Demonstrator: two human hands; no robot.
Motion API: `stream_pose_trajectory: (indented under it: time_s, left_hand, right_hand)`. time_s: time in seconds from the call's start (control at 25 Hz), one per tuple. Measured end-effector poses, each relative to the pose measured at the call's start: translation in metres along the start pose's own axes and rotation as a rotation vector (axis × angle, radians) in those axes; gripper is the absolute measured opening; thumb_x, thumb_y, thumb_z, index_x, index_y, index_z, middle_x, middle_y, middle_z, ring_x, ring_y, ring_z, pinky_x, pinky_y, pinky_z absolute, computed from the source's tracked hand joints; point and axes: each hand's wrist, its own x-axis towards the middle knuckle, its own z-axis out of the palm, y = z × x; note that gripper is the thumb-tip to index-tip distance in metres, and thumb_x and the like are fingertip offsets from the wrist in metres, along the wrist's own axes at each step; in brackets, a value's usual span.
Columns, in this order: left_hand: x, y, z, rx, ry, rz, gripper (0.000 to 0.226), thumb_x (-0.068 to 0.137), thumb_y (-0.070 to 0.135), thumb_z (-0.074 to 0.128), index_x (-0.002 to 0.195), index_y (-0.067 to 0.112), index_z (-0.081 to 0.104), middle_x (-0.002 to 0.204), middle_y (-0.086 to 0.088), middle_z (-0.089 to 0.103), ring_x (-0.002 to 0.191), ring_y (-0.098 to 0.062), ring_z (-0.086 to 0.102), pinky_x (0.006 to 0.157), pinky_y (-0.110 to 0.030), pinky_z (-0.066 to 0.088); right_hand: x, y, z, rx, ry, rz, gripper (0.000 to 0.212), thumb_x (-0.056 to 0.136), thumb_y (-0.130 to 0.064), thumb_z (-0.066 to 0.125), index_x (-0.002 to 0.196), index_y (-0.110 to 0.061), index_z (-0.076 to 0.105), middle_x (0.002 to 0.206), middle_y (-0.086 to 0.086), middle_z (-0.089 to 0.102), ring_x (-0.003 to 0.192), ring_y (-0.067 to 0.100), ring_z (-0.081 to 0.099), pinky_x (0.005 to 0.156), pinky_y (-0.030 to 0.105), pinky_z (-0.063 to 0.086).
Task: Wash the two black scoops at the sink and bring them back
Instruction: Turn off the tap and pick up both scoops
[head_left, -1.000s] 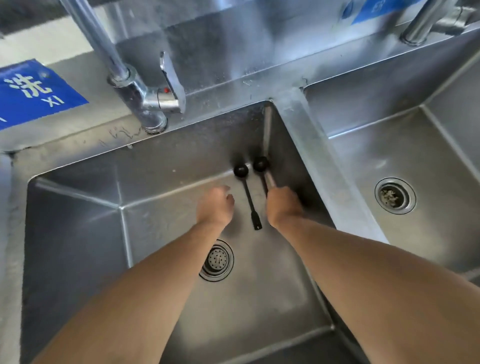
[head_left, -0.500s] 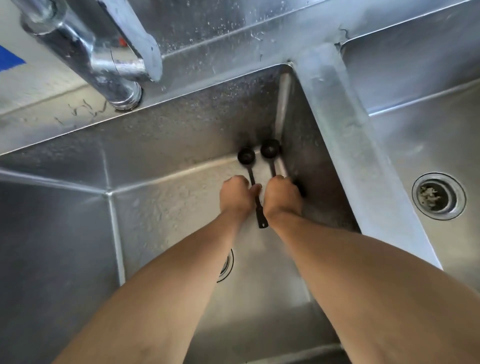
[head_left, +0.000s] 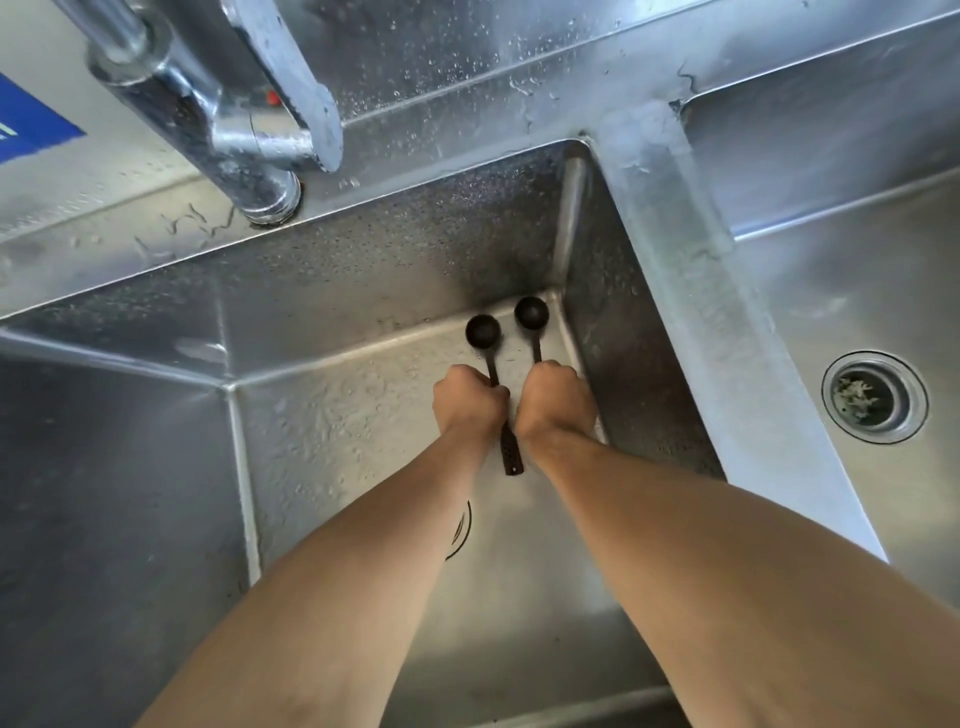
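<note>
Left hand: the bare left hand (head_left: 470, 402) is a fist deep in the left basin, fingers curled tight around the thin handle of the left black plastic scoop (head_left: 484, 332); no gap shows between the fingers.
Left scoop: its round bowl points toward the far wall, beyond the knuckles, and the textured handle end sticks out on the near side of the fist, between the two wrists.
Right hand: the bare right hand (head_left: 557, 399) is clenched the same way just beside the left one, knuckles nearly touching, gripping the handle of the right black plastic scoop (head_left: 531, 314).
Right scoop: its bowl lies in the far right corner of the basin, close to the right wall; the handle end is hidden under the hand.
Contact with floor: whether the scoops rest on the basin floor or are lifted cannot be told.
Basin: the stainless steel left sink basin (head_left: 322, 426) is beaded with water drops.
Drain: the round steel drain (head_left: 461, 530) is mostly covered by the left forearm.
Faucet: the chrome lever faucet (head_left: 223, 109) stands on the far left ledge.
Neighbouring basin: the right steel basin (head_left: 857, 291) holds its own strainer drain (head_left: 875, 397) with pale bits in it.
</note>
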Motion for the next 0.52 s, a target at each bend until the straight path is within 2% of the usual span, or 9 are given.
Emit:
stream_pose_trajectory:
  time_s: [0.16,0.36,0.52]
  left_hand:
    - [-0.013,-0.010,-0.015,-0.023,0.032,0.001,0.009,0.076,0.012,0.069,0.069,0.009,0.074,0.068,-0.007,0.071,0.066,-0.023,0.068,0.058,-0.032,0.058]
    - [-0.040,-0.022,-0.031,-0.078,0.061,0.018,0.010,0.078,0.020,0.074,0.071,0.013,0.073,0.069,-0.004,0.071,0.068,-0.020,0.070,0.058,-0.028,0.056]
    - [-0.072,-0.042,-0.052,-0.137,0.064,-0.010,0.010,0.078,0.022,0.075,0.070,0.019,0.070,0.070,-0.005,0.074,0.066,-0.025,0.074,0.067,-0.036,0.064]
  right_hand:
    - [-0.015,-0.004,-0.013,0.013,0.029,-0.027,0.030,0.096,0.003,0.047,0.121,-0.003,0.064,0.121,0.019,0.068,0.111,0.036,0.068,0.082,0.038,0.056]
    - [-0.045,-0.004,-0.026,0.036,0.043,-0.061,0.024,0.095,-0.001,0.057,0.117,-0.004,0.068,0.113,0.017,0.072,0.105,0.034,0.070,0.072,0.037,0.052]
    - [-0.087,0.006,-0.033,0.079,0.056,-0.073,0.028,0.096,-0.001,0.051,0.117,-0.005,0.068,0.113,0.015,0.071,0.105,0.033,0.069,0.083,0.039,0.059]
